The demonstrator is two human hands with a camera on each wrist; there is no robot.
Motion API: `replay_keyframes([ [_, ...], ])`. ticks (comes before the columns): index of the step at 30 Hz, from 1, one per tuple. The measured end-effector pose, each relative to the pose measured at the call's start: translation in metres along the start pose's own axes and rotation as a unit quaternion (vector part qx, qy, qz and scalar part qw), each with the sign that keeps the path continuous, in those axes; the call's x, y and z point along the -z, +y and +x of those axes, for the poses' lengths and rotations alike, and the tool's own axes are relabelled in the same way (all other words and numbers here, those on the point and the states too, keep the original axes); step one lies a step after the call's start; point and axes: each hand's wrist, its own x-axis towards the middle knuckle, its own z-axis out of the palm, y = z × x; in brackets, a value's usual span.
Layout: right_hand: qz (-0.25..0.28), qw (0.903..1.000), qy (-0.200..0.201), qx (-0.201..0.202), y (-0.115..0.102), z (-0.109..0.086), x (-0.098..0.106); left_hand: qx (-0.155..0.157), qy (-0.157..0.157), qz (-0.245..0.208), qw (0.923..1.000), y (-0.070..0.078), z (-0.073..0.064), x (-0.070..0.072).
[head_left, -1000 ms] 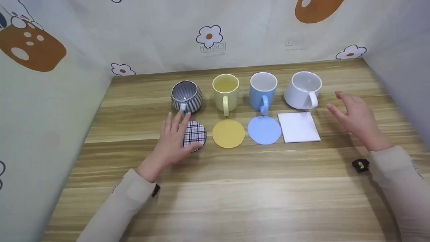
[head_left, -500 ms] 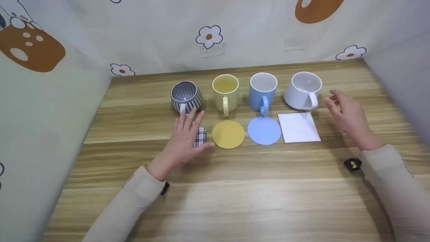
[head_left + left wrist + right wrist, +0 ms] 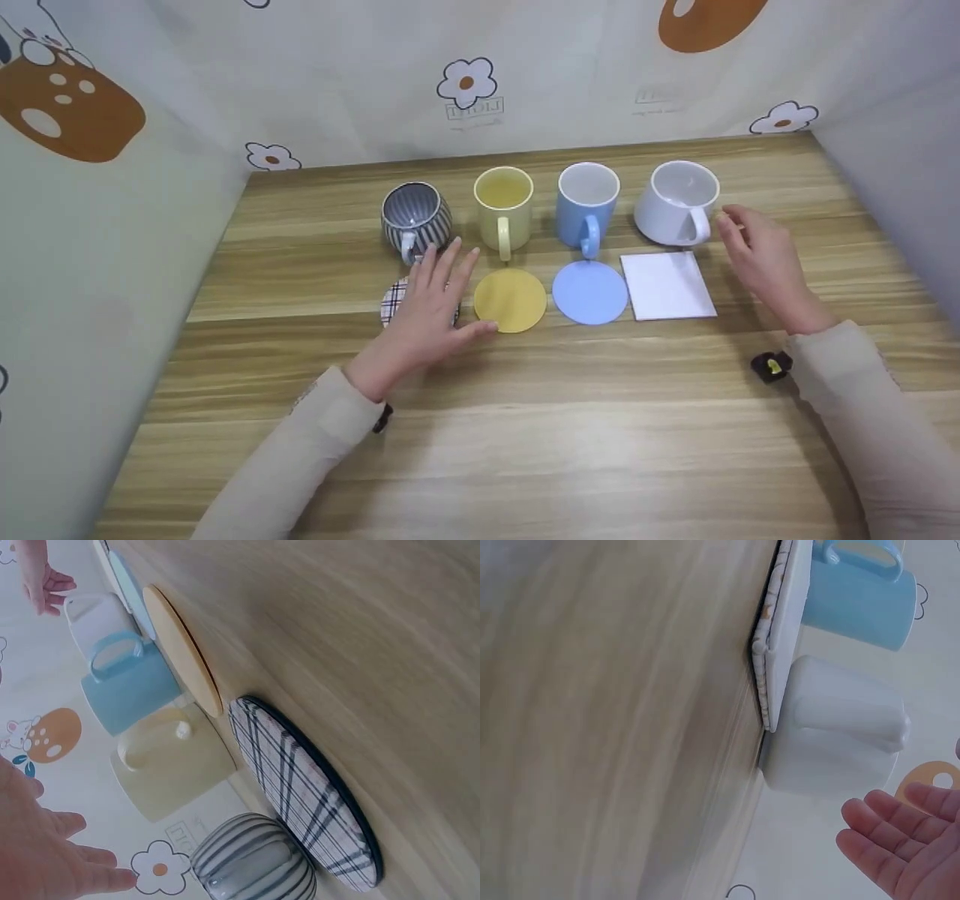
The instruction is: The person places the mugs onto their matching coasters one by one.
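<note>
Left grip (image 3: 429, 309): spread, empty, near plaid coaster (image 3: 392, 299). Right grip (image 3: 765, 259): relaxed, empty, beside white mug (image 3: 667, 206); handle (image 3: 700, 225) best taken squarely.

Small screened-off booth, exact room type hard to tell: pale cloth-like sheeting (image 3: 360, 97) w/ black-outlined white flowers (image 3: 466, 82) & lg. orange-brown spotted shapes (image 3: 86, 124) borders 3 sides of a lt.-brown wood-grain table (image 3: 570, 450).

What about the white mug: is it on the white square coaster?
No, the head view shows the white mug standing on the wooden table behind the white square coaster.
</note>
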Motion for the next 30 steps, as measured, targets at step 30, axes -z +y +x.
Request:
replay_keyframes([
  [30, -0.019, 0.9971, -0.02, -0.072, -0.012, 0.007, -0.009, -0.06, -0.056, -0.027, 0.9963, 0.045, 0.038, -0.011],
])
